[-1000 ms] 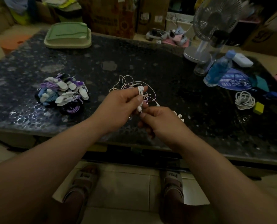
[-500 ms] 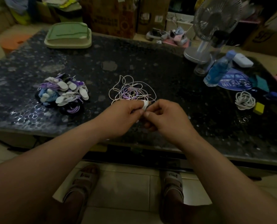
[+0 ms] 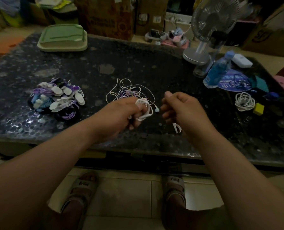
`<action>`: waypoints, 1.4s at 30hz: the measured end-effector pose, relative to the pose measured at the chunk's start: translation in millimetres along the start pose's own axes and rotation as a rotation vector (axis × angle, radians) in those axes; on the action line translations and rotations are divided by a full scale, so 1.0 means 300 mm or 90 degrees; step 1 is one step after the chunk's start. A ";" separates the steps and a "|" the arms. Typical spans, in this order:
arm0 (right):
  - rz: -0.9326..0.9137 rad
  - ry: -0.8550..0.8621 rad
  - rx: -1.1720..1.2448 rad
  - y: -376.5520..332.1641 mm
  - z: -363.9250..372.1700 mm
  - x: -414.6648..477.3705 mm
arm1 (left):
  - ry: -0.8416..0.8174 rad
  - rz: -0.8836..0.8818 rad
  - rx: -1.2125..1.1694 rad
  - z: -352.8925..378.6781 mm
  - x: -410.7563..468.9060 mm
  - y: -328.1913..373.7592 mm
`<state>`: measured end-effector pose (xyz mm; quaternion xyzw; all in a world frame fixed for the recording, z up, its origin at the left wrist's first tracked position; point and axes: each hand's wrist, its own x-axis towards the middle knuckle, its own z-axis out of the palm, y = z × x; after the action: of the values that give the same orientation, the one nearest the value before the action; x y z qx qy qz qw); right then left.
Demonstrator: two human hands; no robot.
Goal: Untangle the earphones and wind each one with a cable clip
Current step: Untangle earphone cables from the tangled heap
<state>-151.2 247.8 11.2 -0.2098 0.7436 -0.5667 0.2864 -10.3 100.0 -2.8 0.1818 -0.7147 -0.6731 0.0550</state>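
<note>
My left hand (image 3: 119, 113) grips a white earphone (image 3: 143, 107) coiled round its fingers, and one earbud (image 3: 157, 110) sticks out to the right. My right hand (image 3: 183, 110) is a short gap to the right with its fingers curled. A small white cable clip (image 3: 176, 127) pokes out below it. Just behind both hands a loose tangle of white and purple earphones (image 3: 129, 91) lies on the dark table (image 3: 138, 63). At the left sits a pile of wound earphones with clips (image 3: 58, 98).
A green tray (image 3: 63, 39) stands at the back left. A fan (image 3: 212, 25), a blue bottle (image 3: 218, 72) and a white box (image 3: 241, 60) crowd the back right. A white cable coil (image 3: 244, 101) and a yellow block (image 3: 258, 109) lie at the right.
My hands were joined on the coil and have now drawn apart. The right hand moved right with the clip, while the left keeps the coiled earphone.
</note>
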 end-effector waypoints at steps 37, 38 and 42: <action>0.047 -0.014 -0.603 0.208 -0.153 0.128 | 0.105 -0.046 -0.128 0.055 0.121 -0.028; 0.048 -0.016 -0.602 0.210 -0.145 0.131 | 0.106 -0.046 -0.127 0.055 0.121 -0.028; 0.065 -0.008 -0.551 0.204 -0.131 0.126 | 0.105 -0.049 -0.135 0.056 0.121 -0.026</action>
<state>-204.7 268.8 -47.3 -0.2768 0.9201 -0.1868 0.2045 -47.9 103.5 -17.8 0.2573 -0.6254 -0.7289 0.1067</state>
